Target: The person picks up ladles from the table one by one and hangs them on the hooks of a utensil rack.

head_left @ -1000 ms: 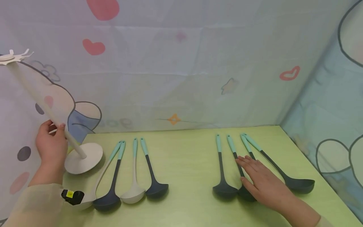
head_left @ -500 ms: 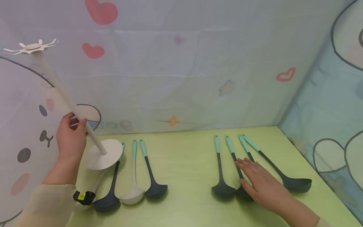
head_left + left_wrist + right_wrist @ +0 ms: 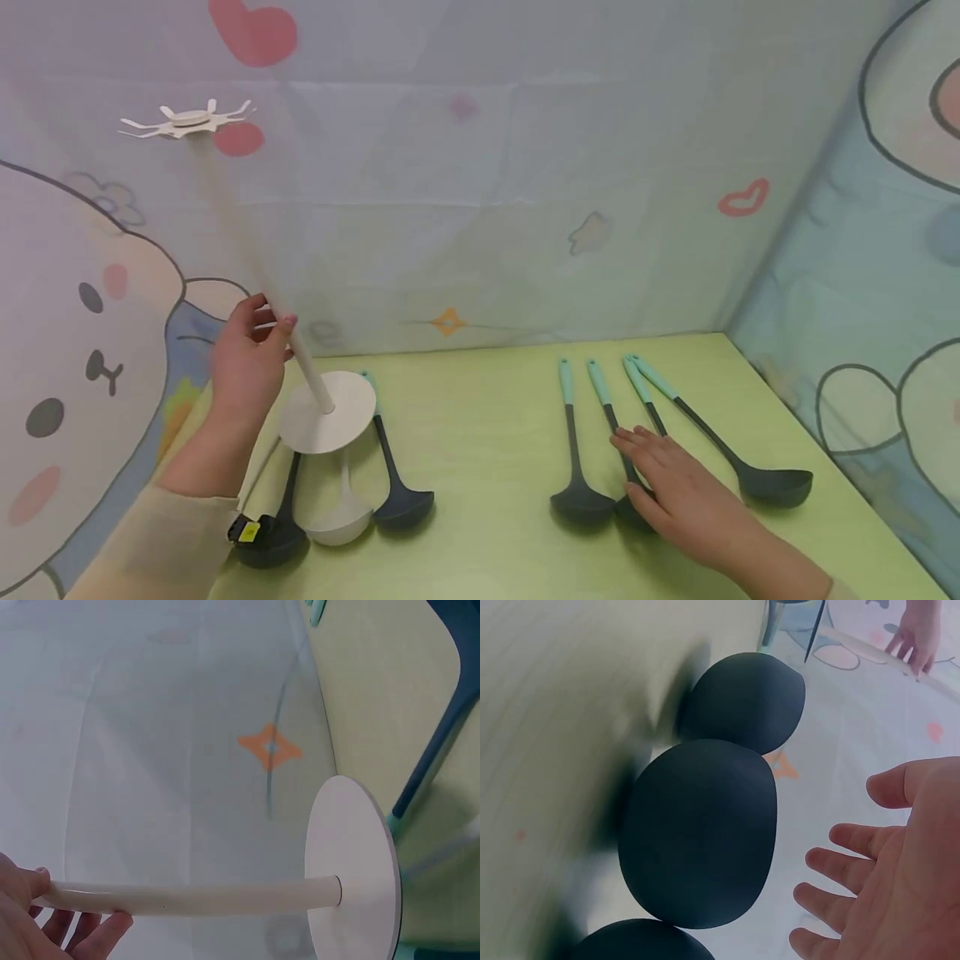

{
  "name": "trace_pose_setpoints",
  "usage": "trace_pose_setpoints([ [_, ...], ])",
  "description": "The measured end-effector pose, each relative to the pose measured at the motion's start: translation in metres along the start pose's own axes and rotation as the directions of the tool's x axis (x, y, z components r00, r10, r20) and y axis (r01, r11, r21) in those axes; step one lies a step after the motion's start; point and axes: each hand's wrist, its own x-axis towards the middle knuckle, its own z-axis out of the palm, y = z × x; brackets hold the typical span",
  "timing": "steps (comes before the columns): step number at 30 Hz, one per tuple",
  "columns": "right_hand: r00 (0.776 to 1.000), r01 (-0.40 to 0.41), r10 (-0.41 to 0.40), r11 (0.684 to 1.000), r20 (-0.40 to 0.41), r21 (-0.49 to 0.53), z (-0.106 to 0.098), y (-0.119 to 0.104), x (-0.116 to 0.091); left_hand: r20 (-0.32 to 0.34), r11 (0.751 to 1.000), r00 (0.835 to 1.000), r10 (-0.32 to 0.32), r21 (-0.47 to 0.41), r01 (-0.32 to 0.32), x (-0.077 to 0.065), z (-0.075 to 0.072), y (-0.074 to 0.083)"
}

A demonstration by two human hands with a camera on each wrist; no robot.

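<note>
My left hand (image 3: 251,358) grips the white pole of a utensil stand (image 3: 243,225), which tilts left in the head view. At its top is a ring of hooks (image 3: 190,121), at its foot a round base (image 3: 352,417). This base overlaps the green handles of the left-hand ladles, among them a white ladle (image 3: 341,523) and a dark ladle (image 3: 405,507). My right hand (image 3: 686,492), fingers extended and holding nothing, hovers over the right-hand dark ladles, partly hiding two of them. In the right wrist view its fingers are spread beside a dark ladle bowl (image 3: 701,840).
Another dark ladle (image 3: 272,546) lies at the left, partly behind my left wrist camera. To the right are a dark ladle (image 3: 581,504) and, at the far right, a dark ladle (image 3: 776,487). A printed cloth wall (image 3: 450,208) rises behind the green table (image 3: 487,433).
My left hand has carried the stand rightward, from the table's left edge to over the left-hand ladles' handles. The right hand has stayed nearly still.
</note>
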Motion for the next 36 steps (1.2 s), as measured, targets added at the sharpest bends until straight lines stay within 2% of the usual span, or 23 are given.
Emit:
trace_pose_setpoints([
  [6,1.0,0.0,0.001,1.0,-0.018,0.012,0.004,-0.001,-0.007,0.078,0.998,0.997,0.025,-0.055,-0.02,-0.008,0.023,0.01],
  [13,0.999,-0.027,0.027,0.999,0.022,0.031,0.009,-0.007,-0.007,0.134,0.996,0.99,0.043,-0.086,-0.031,-0.012,0.038,0.016],
  [18,0.999,-0.031,0.031,0.999,0.018,0.014,0.011,-0.01,-0.007,0.177,0.994,0.983,0.055,-0.104,-0.037,-0.013,0.048,0.02],
  [27,1.0,-0.028,0.028,1.0,0.008,0.011,0.01,-0.013,-0.009,0.226,0.987,0.971,0.081,-0.154,-0.046,-0.014,0.072,0.025],
  [36,0.999,-0.04,0.04,0.999,0.001,0.003,0.011,-0.013,-0.012,0.262,0.986,0.963,0.069,-0.162,-0.027,-0.015,0.094,0.028],
])
